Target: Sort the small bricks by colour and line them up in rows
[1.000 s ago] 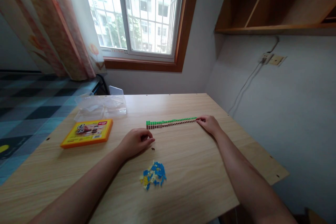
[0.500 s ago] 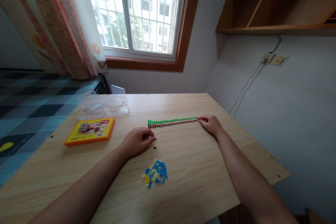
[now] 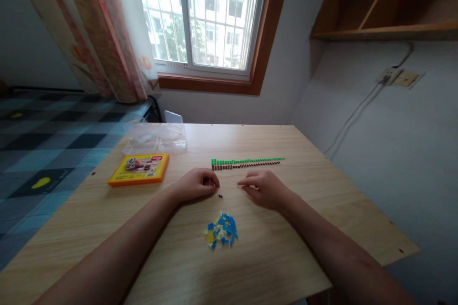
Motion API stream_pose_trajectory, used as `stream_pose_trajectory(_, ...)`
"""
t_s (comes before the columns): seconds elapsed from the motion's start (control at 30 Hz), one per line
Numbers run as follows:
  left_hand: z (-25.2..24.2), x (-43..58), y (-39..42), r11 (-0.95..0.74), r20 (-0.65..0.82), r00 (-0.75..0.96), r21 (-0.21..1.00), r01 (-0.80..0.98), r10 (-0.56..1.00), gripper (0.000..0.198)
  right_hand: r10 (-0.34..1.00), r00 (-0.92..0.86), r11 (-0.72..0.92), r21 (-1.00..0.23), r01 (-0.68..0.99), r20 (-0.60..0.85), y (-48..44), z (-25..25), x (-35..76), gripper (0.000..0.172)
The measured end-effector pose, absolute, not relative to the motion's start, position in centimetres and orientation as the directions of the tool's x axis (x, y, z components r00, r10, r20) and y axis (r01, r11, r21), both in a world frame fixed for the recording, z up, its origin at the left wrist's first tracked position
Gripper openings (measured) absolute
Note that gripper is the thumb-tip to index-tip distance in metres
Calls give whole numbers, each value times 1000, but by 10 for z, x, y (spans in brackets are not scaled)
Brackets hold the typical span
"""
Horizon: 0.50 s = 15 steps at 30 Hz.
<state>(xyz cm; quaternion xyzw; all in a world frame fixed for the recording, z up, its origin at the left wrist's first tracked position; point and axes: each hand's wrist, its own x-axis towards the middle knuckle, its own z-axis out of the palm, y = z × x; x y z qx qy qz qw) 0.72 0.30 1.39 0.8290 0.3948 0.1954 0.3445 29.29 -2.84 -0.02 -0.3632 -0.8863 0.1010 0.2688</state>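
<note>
Small green building pieces (image 3: 246, 160) lie in a long row, with a row of dark brown pieces (image 3: 246, 166) alongside it. My left hand (image 3: 196, 185) rests on the table below the rows' left end, fingers curled in towards the thumb; what they hold, if anything, is hidden. Just off its fingertips are a few loose brown pieces (image 3: 220, 196). Below the middle of the rows is my right hand (image 3: 266, 189), fingers pointing left and apart from the thumb, with nothing visible between them. Closer to me lies a pile of blue, yellow and cream pieces (image 3: 222, 231).
An orange-yellow box (image 3: 139, 170) lies left of my left hand. Behind it stands a clear plastic tray (image 3: 155, 139) on the wooden table (image 3: 272, 257). A wall with a socket (image 3: 390, 76) and shelf (image 3: 386, 33) borders the right side; a bed (image 3: 71, 138) is at left.
My right hand has left the far right end of the rows and come left and nearer, towards the loose brown pieces. My left hand stays in place. The view has shifted slightly right.
</note>
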Motion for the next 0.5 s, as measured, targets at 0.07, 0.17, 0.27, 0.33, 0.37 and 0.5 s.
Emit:
stream_pose_trajectory(0.07, 15, 6, 3, -447, 32, 628, 730, 517, 778, 18, 636, -682, 772, -324, 547, 363, -39, -2, 273, 25)
stream_pose_trajectory(0.17, 15, 6, 4, -472, 12, 663, 712, 520, 748, 18, 589, -738, 807, -275, 523, 328, -45, -3, 261, 28)
stream_pose_trajectory(0.27, 16, 7, 4, -510, 5, 695, 683, 523, 719, 17, 576, -746, 817, -258, 516, 334, -45, -4, 260, 29)
stream_pose_trajectory(0.33, 18, 8, 4, -527, -1, 702, 661, 535, 712, 18, 571, -747, 821, -259, 509, 340, -44, -4, 260, 28)
stream_pose_trajectory(0.37, 18, 9, 4, -534, -3, 704, 649, 542, 710, 18, 568, -749, 823, -261, 505, 342, -44, -5, 260, 27)
stream_pose_trajectory(0.5, 20, 10, 2, -564, 2, 711, 611, 555, 703, 20, 590, -729, 807, -288, 516, 348, -41, -5, 263, 20)
